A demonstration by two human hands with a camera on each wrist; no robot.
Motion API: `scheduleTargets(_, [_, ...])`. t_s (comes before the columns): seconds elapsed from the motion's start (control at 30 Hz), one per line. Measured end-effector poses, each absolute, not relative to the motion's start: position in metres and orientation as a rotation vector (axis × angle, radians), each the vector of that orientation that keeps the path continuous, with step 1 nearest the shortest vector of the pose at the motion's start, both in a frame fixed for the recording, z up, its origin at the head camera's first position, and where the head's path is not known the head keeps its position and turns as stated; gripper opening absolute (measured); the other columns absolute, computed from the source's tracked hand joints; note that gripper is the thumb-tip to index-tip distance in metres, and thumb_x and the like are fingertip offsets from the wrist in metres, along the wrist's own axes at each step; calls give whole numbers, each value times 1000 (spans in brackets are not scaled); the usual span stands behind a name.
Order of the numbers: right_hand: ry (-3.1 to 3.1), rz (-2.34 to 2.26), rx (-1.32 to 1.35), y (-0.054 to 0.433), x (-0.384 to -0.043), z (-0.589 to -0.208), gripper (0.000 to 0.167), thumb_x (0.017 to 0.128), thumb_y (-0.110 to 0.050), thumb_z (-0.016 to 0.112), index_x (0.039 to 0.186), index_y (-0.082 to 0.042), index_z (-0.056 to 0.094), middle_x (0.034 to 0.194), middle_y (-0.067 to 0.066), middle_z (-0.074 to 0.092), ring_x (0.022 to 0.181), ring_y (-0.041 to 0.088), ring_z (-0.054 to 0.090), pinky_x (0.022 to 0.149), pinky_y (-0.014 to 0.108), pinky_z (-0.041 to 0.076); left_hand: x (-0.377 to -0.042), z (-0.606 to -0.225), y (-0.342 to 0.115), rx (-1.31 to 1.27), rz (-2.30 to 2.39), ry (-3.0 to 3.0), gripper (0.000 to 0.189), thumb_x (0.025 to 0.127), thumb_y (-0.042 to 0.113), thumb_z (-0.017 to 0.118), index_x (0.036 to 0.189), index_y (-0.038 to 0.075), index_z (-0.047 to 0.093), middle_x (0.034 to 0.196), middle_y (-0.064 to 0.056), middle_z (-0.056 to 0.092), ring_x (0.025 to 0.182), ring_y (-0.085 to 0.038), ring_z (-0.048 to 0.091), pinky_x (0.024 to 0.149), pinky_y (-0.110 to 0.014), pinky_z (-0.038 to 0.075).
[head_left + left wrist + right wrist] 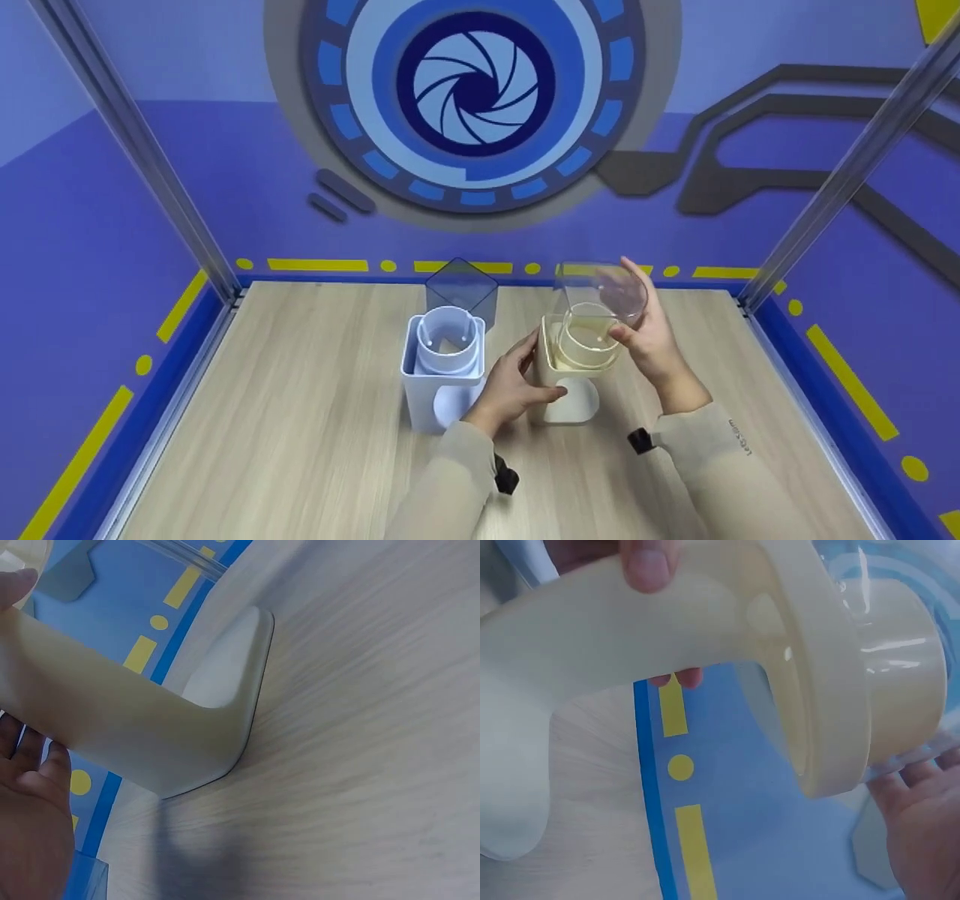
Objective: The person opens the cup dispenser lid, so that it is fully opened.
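A cream plastic dispenser (581, 372), with a square rim, a round collar and a rounded foot, stands upright on the table. My left hand (510, 386) grips its body from the left, thumb across the front and fingers behind, as the left wrist view shows at the body (135, 712). Over the collar, my right hand (652, 341) holds a clear see-through cover (600, 285) by its right side, thumb in front. The cover is tilted, and its lower edge surrounds or overlaps the collar; I cannot tell if it is seated.
Left of my left hand stands a similar white dispenser (421, 401) with an uncovered round collar. A grey see-through cover (461, 283) sits behind it, turned cornerwise. The wood-grain table (315, 412) meets a blue back wall (225, 202), with metal posts at both sides.
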State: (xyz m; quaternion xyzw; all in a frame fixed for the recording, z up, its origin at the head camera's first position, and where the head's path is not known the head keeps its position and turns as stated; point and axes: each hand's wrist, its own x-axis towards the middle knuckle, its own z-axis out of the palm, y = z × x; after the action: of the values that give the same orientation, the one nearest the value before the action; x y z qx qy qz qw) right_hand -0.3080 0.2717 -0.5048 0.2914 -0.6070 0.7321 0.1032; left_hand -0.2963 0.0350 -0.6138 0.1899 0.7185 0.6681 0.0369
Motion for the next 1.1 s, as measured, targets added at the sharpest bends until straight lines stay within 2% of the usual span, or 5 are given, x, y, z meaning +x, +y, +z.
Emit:
scheduleTargets(0.17, [-1677, 2197, 853, 264, -312, -512, 88, 89, -54, 95, 156, -14, 54, 137, 9, 78, 123, 22, 78, 115, 31, 61, -295, -614, 37, 587, 2042, 2179, 118, 80, 8, 102, 177, 6, 35, 184, -13, 38, 172, -30, 37, 142, -40, 33])
scheduleTargets(0.5, [-1569, 2137, 757, 253, -315, -514, 88, 85, -59, 97, 145, -6, 61, 120, 10, 84, 108, 20, 83, 106, 30, 66, -295, -614, 36, 585, 2059, 2125, 118, 81, 8, 100, 178, 6, 33, 186, -14, 35, 174, -31, 33, 144, -41, 29])
scheduleTargets(0.7, [-1588, 2137, 778, 254, -316, -512, 88, 84, -58, 98, 145, -6, 62, 122, 13, 84, 109, 22, 84, 107, 32, 67, -296, -614, 33, 584, 2070, 2111, 119, 80, 5, 100, 178, 5, 32, 186, -14, 33, 174, -32, 32, 144, -42, 28])
scheduleTargets(0.83, [-1607, 2099, 825, 256, -315, -510, 86, 88, -54, 96, 147, -3, 61, 125, 16, 82, 112, 23, 83, 110, 33, 66, -297, -615, 33, 608, 2074, 2101, 118, 80, 5, 100, 177, 3, 32, 186, -16, 33, 174, -33, 32, 144, -43, 28])
scheduleTargets(1.1, [-1622, 2071, 844, 255, -311, -511, 89, 88, -50, 97, 152, -3, 59, 131, 15, 80, 117, 25, 82, 111, 33, 65, -297, -616, 31, 607, 2048, 2113, 119, 80, 3, 100, 177, 3, 32, 186, -16, 33, 174, -32, 32, 144, -42, 28])
